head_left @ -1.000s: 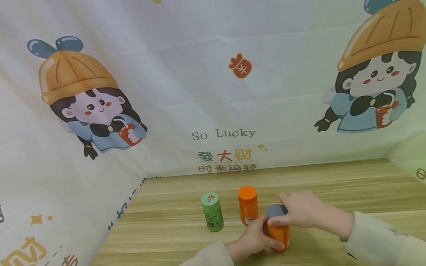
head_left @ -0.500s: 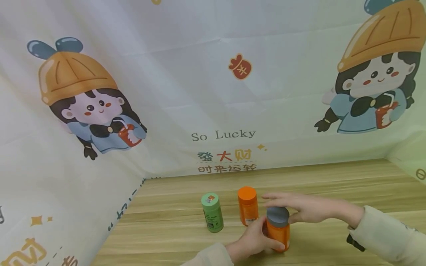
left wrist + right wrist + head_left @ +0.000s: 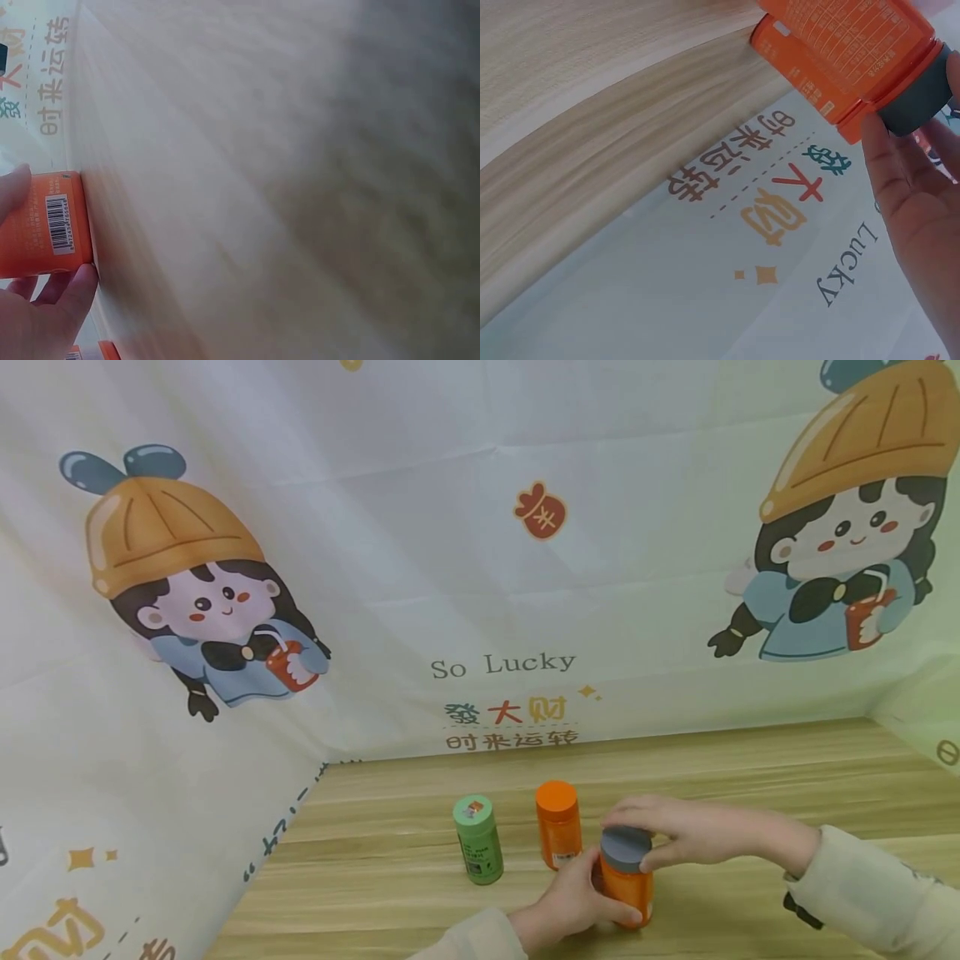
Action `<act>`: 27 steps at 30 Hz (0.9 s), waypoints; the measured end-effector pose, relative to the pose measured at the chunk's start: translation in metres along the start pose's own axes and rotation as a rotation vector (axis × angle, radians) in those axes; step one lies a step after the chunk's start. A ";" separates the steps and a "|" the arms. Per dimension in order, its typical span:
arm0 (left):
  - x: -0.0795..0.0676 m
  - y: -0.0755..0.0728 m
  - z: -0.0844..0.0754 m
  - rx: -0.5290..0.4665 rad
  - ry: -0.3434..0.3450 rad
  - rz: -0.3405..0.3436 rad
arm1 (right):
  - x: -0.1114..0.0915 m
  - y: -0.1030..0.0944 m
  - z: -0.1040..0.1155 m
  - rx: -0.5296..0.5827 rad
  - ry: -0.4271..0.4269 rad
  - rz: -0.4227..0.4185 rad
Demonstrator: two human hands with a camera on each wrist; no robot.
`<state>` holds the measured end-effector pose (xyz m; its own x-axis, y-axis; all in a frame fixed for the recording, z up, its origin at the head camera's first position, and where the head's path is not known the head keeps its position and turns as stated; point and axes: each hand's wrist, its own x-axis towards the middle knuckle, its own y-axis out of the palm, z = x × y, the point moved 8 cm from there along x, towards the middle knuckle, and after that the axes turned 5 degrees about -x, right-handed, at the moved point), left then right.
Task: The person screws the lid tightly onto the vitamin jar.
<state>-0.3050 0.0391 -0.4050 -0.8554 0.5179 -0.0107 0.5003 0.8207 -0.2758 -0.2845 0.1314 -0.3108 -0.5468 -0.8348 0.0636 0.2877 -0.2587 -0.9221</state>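
Note:
In the head view, an orange bottle [image 3: 632, 891] with a dark grey lid [image 3: 626, 850] stands upright on the wooden table. My left hand [image 3: 566, 897] grips the body low down, thumb across the front. From the right, my right hand [image 3: 686, 831] holds the lid's rim, thumb on the near side and fingers on the far side. The left wrist view shows the bottle's barcode side [image 3: 45, 225] between thumb and fingers of my left hand [image 3: 37, 319]. In the right wrist view, fingers of my right hand [image 3: 922, 202] lie along the grey lid [image 3: 919, 94].
Just behind my left hand stands a second orange bottle [image 3: 558, 827] with an orange cap. A green bottle [image 3: 478, 843] is upright farther left. Printed white cloth [image 3: 390, 635] walls off the back and sides of the wooden table [image 3: 360, 877].
My right hand was on the lid, then loosened with its fingers raised and spread, and now holds the rim again. My left hand and the bottles have stayed in place.

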 end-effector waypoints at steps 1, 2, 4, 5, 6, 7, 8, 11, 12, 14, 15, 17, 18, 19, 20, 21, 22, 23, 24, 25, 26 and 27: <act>0.000 0.000 0.000 0.000 -0.003 -0.002 | 0.000 0.000 0.000 -0.003 0.006 -0.002; 0.000 0.000 0.000 0.001 -0.007 -0.004 | 0.000 0.000 -0.001 -0.010 0.007 -0.006; 0.001 0.000 0.000 0.002 -0.008 -0.002 | 0.001 0.001 0.000 -0.027 -0.007 -0.022; 0.001 0.000 0.000 0.002 -0.007 -0.001 | 0.002 0.001 0.001 -0.040 -0.022 -0.035; 0.001 0.000 0.000 0.002 -0.006 0.001 | 0.002 0.001 0.002 -0.051 -0.038 -0.050; 0.001 0.000 0.000 0.003 -0.003 0.004 | 0.002 0.001 0.003 -0.064 -0.057 -0.068; 0.001 0.000 0.000 0.010 0.002 0.004 | 0.003 0.002 0.003 -0.081 -0.074 -0.086; 0.001 0.000 0.000 0.034 0.018 0.000 | 0.004 0.003 0.004 -0.112 -0.107 -0.130; 0.000 0.000 -0.001 0.045 0.022 -0.005 | 0.004 0.004 0.003 -0.114 -0.111 -0.140; 0.000 0.000 -0.001 0.060 0.024 -0.017 | 0.004 0.005 0.002 -0.116 -0.116 -0.156; -0.001 0.000 -0.001 0.065 0.025 -0.023 | 0.004 0.006 0.001 -0.113 -0.118 -0.162; -0.001 -0.001 -0.001 0.071 0.026 -0.032 | 0.005 0.007 0.001 -0.110 -0.127 -0.178; -0.001 -0.001 -0.001 0.070 0.027 -0.036 | 0.005 0.007 0.001 -0.110 -0.132 -0.185; -0.001 -0.001 -0.001 0.072 0.029 -0.038 | 0.005 0.007 0.001 -0.110 -0.136 -0.192; -0.001 -0.001 -0.002 0.072 0.032 -0.037 | 0.005 0.007 0.001 -0.111 -0.140 -0.196; 0.000 0.000 -0.002 0.076 0.034 -0.035 | 0.005 0.007 0.001 -0.114 -0.143 -0.198; 0.000 0.000 -0.002 0.080 0.036 -0.031 | 0.005 0.007 0.001 -0.109 -0.142 -0.195; 0.000 0.000 -0.002 0.086 0.038 -0.027 | 0.006 0.006 0.001 -0.102 -0.137 -0.191; 0.001 0.000 -0.003 0.096 0.042 -0.021 | 0.006 0.006 0.001 -0.093 -0.130 -0.182; 0.001 0.001 -0.003 0.103 0.043 -0.013 | 0.006 0.006 0.000 -0.081 -0.123 -0.173; 0.002 0.001 -0.004 0.108 0.045 -0.007 | 0.006 0.005 0.000 -0.067 -0.111 -0.164; 0.003 0.001 -0.004 0.114 0.045 -0.005 | 0.006 0.004 -0.001 -0.054 -0.100 -0.156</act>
<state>-0.3060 0.0424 -0.4015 -0.8495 0.5265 0.0337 0.4756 0.7918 -0.3834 -0.2870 0.1254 -0.3147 -0.4996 -0.8315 0.2428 0.1617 -0.3649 -0.9169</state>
